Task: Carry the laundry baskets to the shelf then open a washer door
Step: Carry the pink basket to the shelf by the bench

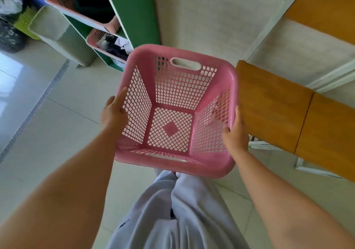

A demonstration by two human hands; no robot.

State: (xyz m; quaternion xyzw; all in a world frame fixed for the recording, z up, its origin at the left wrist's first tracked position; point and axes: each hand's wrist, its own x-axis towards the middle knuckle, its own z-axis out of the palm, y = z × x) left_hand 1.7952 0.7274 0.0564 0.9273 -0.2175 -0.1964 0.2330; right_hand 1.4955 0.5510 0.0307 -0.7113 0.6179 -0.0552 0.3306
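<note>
Empty pink basket carried at centre frame, shelf at upper left

The pink lattice laundry basket (175,112) sits mid-frame, open top facing the camera, nothing inside, an oval handle slot in its far wall. The green shelf (134,12) stands in the upper left, holding two more pink baskets: the upper basket (80,3) dark inside, the lower basket (109,43) with clothes.

The square pink lattice laundry basket (177,110) is moulded plastic, smooth with a slight sheen along its rounded rim. The pale tiled floor (57,118) looks polished, glossy enough to catch window glare. The orange-brown wooden surface (272,106) has a matt, grainy finish. The person's light grey trousers (172,214) are soft, creased cloth. The green shelf (132,10) panels look flat and matt.
</note>
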